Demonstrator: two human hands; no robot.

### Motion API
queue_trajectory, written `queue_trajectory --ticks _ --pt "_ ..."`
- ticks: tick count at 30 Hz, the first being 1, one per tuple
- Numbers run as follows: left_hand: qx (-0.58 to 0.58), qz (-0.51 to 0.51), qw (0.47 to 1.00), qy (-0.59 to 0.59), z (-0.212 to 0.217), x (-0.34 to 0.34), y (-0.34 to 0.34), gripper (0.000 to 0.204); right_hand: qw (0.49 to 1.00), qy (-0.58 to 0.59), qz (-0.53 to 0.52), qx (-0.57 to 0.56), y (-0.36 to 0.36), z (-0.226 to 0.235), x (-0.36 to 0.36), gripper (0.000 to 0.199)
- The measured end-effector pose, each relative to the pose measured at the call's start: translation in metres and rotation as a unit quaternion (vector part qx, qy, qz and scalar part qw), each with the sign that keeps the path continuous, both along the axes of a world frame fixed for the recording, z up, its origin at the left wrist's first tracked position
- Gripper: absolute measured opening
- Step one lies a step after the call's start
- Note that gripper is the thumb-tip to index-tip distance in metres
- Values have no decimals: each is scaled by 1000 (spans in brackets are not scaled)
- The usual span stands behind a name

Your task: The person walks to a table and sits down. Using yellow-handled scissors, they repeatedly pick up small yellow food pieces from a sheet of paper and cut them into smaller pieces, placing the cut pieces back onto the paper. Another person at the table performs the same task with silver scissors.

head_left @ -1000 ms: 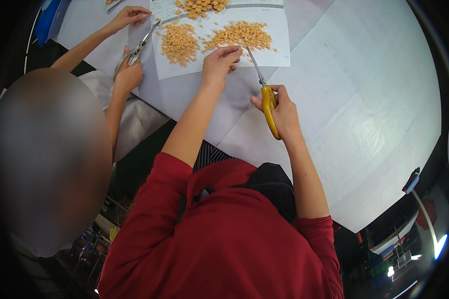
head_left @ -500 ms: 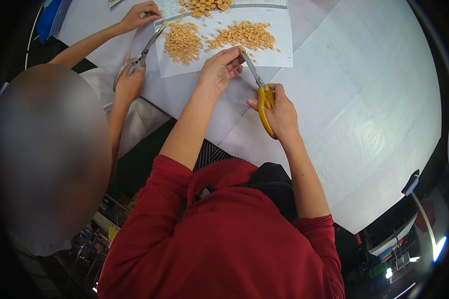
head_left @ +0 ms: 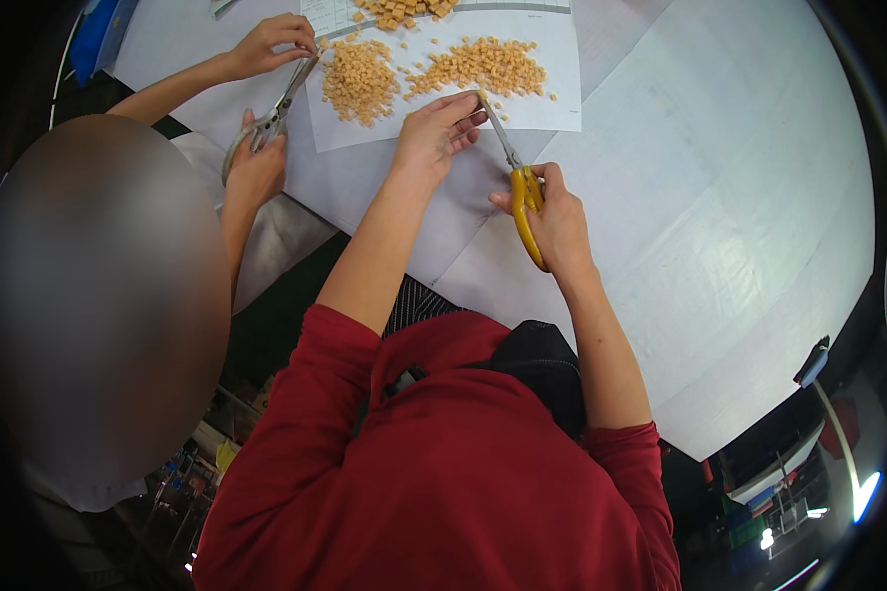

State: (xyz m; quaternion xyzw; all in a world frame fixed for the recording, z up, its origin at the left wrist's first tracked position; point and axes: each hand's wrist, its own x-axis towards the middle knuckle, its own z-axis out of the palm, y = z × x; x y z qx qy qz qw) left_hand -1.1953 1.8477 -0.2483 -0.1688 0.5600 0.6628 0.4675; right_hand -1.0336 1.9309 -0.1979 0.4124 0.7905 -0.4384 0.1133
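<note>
Upper centre: right hand clamped round yellow-handled scissors, thin metal blades angled up to the left hand, fingers pinched together at the tips. Just above, small tan cubes heaped on white paper. Upper left: a co-worker's hands on grey scissors.

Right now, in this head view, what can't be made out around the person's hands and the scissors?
- Whatever the left hand pinches at the blade tips: covered by its fingers.
- Whether the yellow-handled scissors are open: blades too thin; right hand wraps the handles.
- Top pile of orange cubes: cut off by the upper edge.
- Co-worker's grey scissors: partly hidden by their hands.
</note>
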Motion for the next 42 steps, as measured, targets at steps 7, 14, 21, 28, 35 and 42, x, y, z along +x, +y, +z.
queue_trajectory --ticks 7,14,21,28,35,42 --pt "-65 7 998 7 0 2 8 23 1000 -16 -7 -15 0 -6 -5 64" --pt "-60 15 997 41 -2 -3 8 20 999 -5 -10 -34 3 -6 -4 67" --pt "1 -31 997 65 -6 -13 1 21 999 -1 6 -32 4 -4 -3 69" --pt "-19 -129 979 155 -2 -29 -1 33 999 -5 13 -30 11 0 -6 67" --pt "-41 -189 956 223 -8 -41 5 37 1000 -5 16 3 17 -1 -9 66" --pt "-211 -282 755 554 -11 -44 26 19 999 -40 -18 -14 28 -5 -8 69"
